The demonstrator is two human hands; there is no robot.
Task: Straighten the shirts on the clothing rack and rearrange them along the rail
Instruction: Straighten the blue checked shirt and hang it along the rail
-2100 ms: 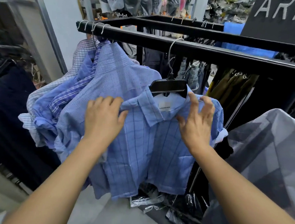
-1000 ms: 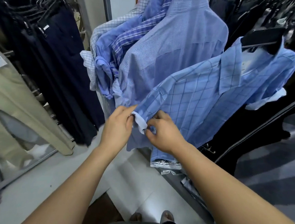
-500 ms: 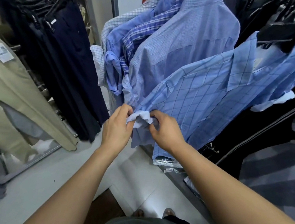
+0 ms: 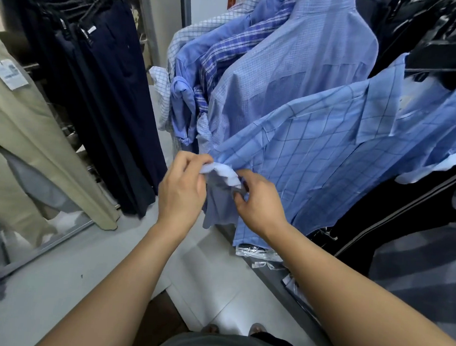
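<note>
A light blue windowpane-check shirt (image 4: 332,153) hangs on a black hanger (image 4: 442,64) at the right. Its left sleeve stretches toward me and ends in a pale folded cuff (image 4: 225,172). My left hand (image 4: 183,189) pinches the cuff's left end, and my right hand (image 4: 260,202) pinches the sleeve just under the cuff. Behind it hang a fine-check blue shirt (image 4: 297,77), a plaid blue shirt (image 4: 222,52) and a white check shirt (image 4: 176,48). The rail is out of view.
Navy trousers (image 4: 110,90) and beige trousers (image 4: 28,129) hang on a rack at the left. Dark garments (image 4: 420,204) hang at the right. Plastic-wrapped items (image 4: 258,253) lie low on the rack base. Pale floor (image 4: 77,270) lies below; my feet show near the bottom.
The view dropped from the rail and collar down to the sleeve. Both hands left the shirt's shoulders and took hold of the sleeve cuff, whose pale lining now shows more.
</note>
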